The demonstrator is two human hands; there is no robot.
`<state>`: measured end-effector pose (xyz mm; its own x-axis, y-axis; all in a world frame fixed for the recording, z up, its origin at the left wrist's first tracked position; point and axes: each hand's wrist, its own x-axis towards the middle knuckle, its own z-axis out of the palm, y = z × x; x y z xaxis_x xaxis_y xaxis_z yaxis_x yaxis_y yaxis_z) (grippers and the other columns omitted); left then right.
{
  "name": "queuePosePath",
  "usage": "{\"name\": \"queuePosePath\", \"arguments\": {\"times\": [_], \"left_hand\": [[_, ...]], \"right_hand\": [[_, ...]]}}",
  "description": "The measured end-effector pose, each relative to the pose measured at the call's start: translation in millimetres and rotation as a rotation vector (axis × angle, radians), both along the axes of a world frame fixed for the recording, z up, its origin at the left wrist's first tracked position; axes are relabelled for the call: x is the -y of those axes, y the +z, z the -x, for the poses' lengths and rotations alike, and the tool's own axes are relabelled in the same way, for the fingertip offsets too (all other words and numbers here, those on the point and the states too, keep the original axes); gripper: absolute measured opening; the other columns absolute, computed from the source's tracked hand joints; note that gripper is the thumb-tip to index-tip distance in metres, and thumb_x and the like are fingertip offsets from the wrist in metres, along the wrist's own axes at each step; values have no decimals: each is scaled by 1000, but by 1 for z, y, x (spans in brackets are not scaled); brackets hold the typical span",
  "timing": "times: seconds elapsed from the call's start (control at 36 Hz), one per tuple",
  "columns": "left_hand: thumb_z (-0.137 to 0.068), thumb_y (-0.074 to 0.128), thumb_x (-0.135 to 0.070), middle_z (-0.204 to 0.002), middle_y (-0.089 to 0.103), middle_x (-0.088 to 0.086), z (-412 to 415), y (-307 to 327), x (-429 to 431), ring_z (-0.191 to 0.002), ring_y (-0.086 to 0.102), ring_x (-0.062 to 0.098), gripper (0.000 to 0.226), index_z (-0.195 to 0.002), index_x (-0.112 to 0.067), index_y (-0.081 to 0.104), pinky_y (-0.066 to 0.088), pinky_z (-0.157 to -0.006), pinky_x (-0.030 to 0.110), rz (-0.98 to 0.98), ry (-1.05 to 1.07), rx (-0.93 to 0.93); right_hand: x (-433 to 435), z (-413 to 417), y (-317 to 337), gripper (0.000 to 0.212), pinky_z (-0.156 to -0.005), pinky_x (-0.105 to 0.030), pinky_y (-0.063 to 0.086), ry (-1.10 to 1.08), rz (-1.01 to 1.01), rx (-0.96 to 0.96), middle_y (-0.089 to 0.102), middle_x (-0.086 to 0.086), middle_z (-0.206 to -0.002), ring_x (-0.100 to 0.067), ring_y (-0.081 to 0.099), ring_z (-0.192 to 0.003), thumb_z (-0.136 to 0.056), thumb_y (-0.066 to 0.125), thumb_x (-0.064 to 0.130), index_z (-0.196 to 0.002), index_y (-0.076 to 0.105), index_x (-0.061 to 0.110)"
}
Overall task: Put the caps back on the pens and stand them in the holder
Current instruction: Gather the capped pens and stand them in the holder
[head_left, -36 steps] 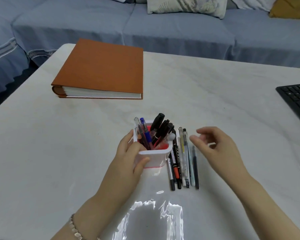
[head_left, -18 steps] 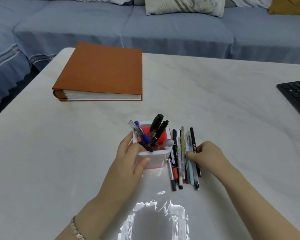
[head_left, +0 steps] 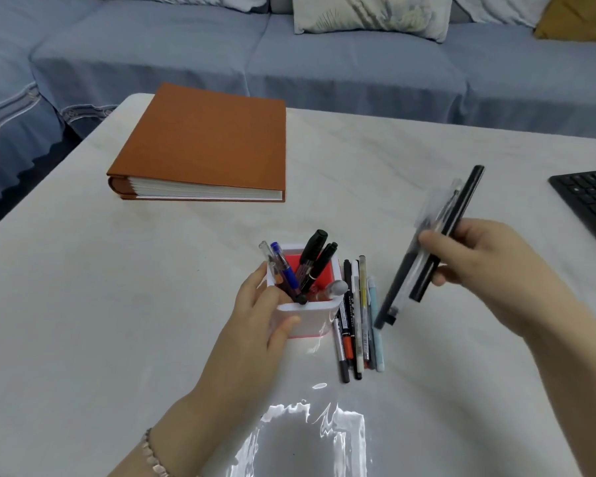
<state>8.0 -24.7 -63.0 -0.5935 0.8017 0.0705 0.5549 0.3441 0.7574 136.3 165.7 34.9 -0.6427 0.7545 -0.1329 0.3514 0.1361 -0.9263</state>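
Gripping a bunch of pens [head_left: 427, 246], right hand [head_left: 475, 263]; left hand [head_left: 258, 315] clasps holder [head_left: 310, 316].

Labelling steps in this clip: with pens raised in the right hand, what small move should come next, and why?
Probably swing the right hand and its pen bundle left over the holder and lower them in: the left hand grips the holder steady, and room shows inside it. Blur hides whether they are capped.

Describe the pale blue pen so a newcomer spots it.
On the white table, find the pen holder that the left hand grips. A row of pens lies beside it on its right; the pale blue pen is the outermost, the only blue one.
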Motion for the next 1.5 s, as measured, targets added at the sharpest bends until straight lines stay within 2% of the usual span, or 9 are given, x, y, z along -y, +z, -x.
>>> {"name": "queuePosePath", "arguments": {"times": [0.08,0.19,0.36,0.64,0.86,1.03,1.22,1.36,1.5], "left_hand": [[-90,50,-21,-138,18,-25,-1,2,1,-119,38,-12,14,-91,-35,51,34,-82,6,2,13,76],[-84,58,-10,-135,34,-21,-2,10,4,-110,28,-27,35,-85,-44,50,17,-79,-13,-76,94,100],[-79,54,-17,-122,43,-35,3,30,6,-117,38,-15,34,-93,-48,50,29,-96,2,-282,164,30],[-84,60,-20,-127,35,-31,13,37,-8,-117,32,-21,60,-122,-51,26,31,-105,20,-168,100,238],[-71,74,-24,-118,23,-48,20,24,-6,-109,26,-34,90,-125,-57,10,34,-93,4,-91,8,303],[-63,82,-16,-127,36,-36,29,19,-9,-121,32,-19,93,-120,-59,22,40,-94,8,-142,-12,382],[-41,85,-31,-111,46,-41,33,27,-11,-104,46,-22,90,-111,-60,36,47,-76,4,-175,30,327],[-39,87,-29,-111,54,-38,27,46,-10,-106,46,-22,94,-115,-53,38,44,-75,2,-193,-25,265],[-41,91,-31,-114,54,-39,14,66,-25,-111,50,-14,94,-115,-54,38,45,-82,7,-265,-91,295]], "right_hand": [[12,5,9,22,-46,-14,45,55,21,-96,61,6,-46,-4,48,-37,-87,51,8,-68,60,10],[24,10,5,20,-48,-14,46,61,33,-200,64,4,-50,-6,50,-39,-88,50,7,-71,61,9],[40,26,-4,19,-49,-14,46,-19,-98,-394,66,11,-57,-5,54,-41,-84,55,2,-70,62,13],[53,54,-46,5,-58,-7,41,92,-297,0,62,5,-70,-5,58,-60,-80,63,15,-82,61,20],[53,51,-42,51,-79,-2,36,108,-464,-158,50,18,-114,-3,49,-99,-85,57,19,-124,35,42],[60,53,-51,67,-113,-26,11,368,-509,96,25,11,-151,-5,10,-140,-81,24,54,-143,20,29],[55,35,-59,125,-74,15,22,399,-34,46,15,41,-130,44,10,-100,-60,83,28,-138,-14,45],[51,29,-63,111,-103,-15,35,341,-75,53,33,27,-141,9,36,-127,-53,84,38,-139,14,44],[39,5,-38,75,-73,7,34,209,-221,-83,56,30,-105,24,50,-94,-51,87,18,-102,45,53]]}}
